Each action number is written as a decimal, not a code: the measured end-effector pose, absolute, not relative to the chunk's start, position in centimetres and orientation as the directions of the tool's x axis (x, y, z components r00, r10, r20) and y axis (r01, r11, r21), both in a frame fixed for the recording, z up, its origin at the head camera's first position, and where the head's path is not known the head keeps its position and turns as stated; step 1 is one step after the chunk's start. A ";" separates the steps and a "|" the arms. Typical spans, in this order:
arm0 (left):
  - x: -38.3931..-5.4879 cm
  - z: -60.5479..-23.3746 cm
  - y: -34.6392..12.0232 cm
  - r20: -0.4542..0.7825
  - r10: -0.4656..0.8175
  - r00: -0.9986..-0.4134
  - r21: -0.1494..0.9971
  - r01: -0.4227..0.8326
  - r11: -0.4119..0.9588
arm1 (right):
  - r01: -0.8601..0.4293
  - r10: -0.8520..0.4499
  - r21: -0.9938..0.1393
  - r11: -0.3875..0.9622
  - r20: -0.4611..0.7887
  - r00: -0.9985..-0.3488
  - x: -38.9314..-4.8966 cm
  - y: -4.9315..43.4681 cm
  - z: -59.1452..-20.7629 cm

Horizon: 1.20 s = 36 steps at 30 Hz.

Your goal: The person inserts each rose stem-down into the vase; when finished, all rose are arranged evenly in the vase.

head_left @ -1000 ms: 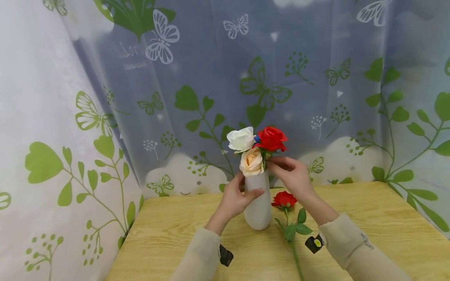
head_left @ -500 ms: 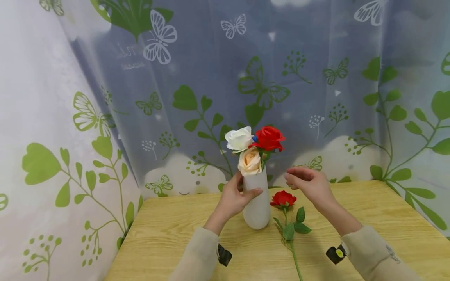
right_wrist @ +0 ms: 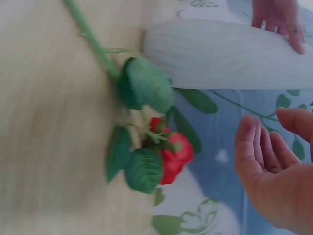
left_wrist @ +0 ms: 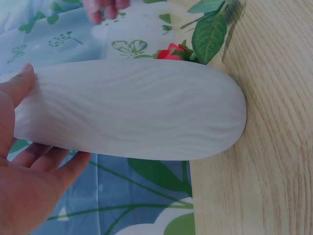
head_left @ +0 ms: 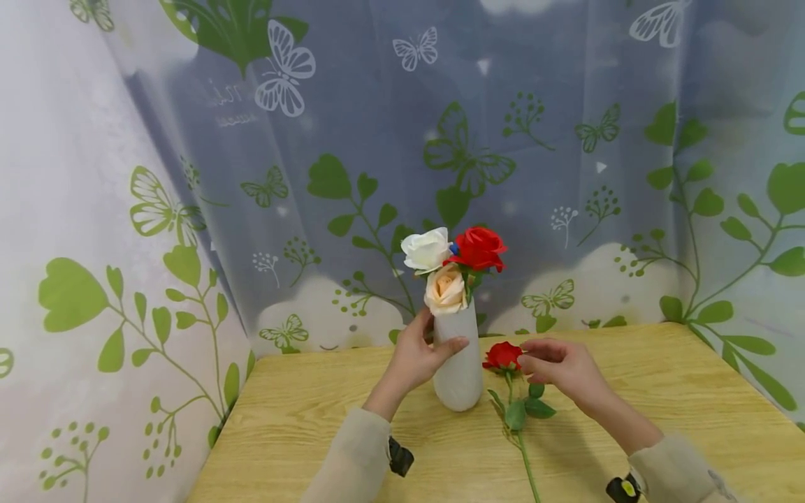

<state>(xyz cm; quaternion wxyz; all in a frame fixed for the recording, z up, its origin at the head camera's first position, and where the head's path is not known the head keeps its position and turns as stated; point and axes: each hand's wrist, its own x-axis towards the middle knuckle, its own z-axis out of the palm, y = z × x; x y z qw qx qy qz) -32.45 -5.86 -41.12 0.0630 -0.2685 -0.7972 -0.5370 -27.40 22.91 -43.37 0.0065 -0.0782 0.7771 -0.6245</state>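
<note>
A white vase (head_left: pixel 458 367) with a wavy surface stands upright on the table, and my left hand (head_left: pixel 414 358) grips its upper part, thumb in front. From its mouth rise a white rose (head_left: pixel 426 249), a red rose (head_left: pixel 481 247) and a peach rose (head_left: pixel 446 290). Something small and blue shows between the blooms. Another red rose (head_left: pixel 502 356), with green leaves and a long stem, lies right of the vase. Beside that bloom hovers my right hand (head_left: pixel 569 370), fingers loosely bent and holding nothing; the right wrist view shows a gap between hand and rose.
The wooden table (head_left: pixel 302 426) ends at the back against a blue-grey curtain (head_left: pixel 377 105) printed with butterflies and leaves. A pale printed curtain (head_left: pixel 56 209) bounds the left side. Dark wrist devices sit below both sleeves.
My right hand has come away from the stems at the vase's mouth, moved right, then sunk toward the red rose on the table. The left hand keeps its grip on the vase.
</note>
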 end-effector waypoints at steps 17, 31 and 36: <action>-32.7 -41.2 -5.8 0.388 0.360 -0.849 0.820 0.496 0.286 | -0.005 -0.240 -0.977 0.212 -0.047 -0.970 -26.4 23.3 -49.1; -32.6 -41.3 -5.8 0.400 0.359 -0.843 0.814 0.507 0.284 | 0.086 -0.185 -0.948 0.305 -0.147 -0.972 -26.2 22.0 -51.3; -32.6 -41.3 -5.8 0.400 0.356 -0.845 0.819 0.504 0.276 | 0.061 -0.144 -0.916 0.396 -0.128 -0.981 -26.2 21.4 -50.9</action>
